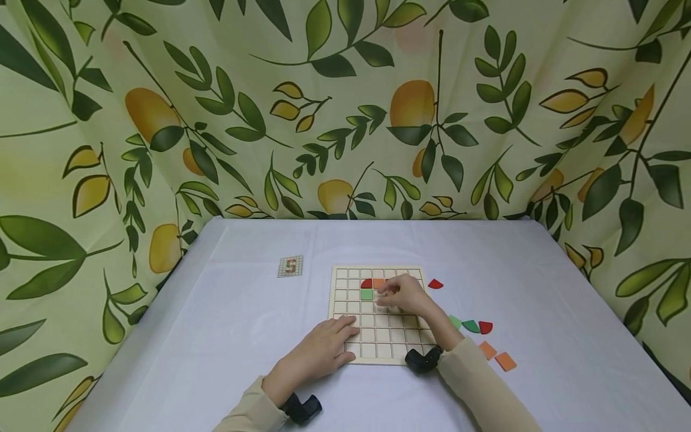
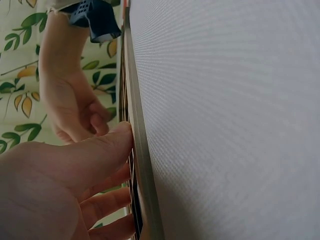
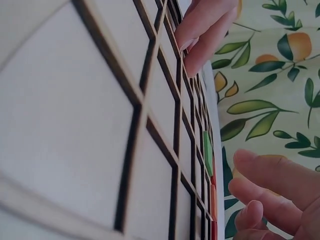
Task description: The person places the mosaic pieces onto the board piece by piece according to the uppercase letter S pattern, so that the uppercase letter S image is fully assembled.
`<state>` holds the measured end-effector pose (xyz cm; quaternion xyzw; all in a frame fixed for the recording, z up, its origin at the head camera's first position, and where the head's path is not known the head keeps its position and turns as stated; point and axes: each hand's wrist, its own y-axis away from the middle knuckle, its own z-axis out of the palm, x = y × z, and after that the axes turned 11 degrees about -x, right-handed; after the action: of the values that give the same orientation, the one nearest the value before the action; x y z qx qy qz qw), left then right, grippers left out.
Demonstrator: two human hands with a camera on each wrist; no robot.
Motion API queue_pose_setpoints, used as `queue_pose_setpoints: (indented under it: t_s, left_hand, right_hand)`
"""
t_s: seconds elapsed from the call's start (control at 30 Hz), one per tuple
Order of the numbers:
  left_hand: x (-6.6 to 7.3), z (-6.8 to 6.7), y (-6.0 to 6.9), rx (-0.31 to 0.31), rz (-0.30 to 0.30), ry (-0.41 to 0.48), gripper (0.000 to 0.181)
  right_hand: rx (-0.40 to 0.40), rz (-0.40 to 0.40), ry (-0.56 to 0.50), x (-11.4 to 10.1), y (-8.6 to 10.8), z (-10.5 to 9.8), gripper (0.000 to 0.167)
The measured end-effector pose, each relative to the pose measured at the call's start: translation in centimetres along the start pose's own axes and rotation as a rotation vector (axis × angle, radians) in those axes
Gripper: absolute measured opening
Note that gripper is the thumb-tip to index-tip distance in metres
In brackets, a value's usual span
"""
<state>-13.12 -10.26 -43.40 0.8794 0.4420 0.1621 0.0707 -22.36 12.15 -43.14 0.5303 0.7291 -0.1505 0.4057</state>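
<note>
A pale wooden grid board lies on the table. Near its far side sit a red rounded piece, an orange square and a green square; the right wrist view shows a further red piece beyond the orange one. My left hand rests on the board's near left part, fingers spread over the grid and thumb at the near edge. Over the far part hovers my right hand, its fingers loosely bent, nothing visible between them.
Right of the board lie a red piece, a light green piece, a dark green piece, another red piece and two orange squares. A small patterned card lies back left. Behind hangs a leaf-print curtain.
</note>
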Motion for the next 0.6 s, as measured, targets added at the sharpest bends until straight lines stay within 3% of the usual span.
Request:
queue_pose_setpoints:
  t_s: [0.6]
  left_hand:
    - [-0.1, 0.2, -0.1, 0.0, -0.002, 0.013, 0.049]
  right_hand:
    - [-0.027, -0.068, -0.054, 0.5, 2.7, -1.6, 0.024]
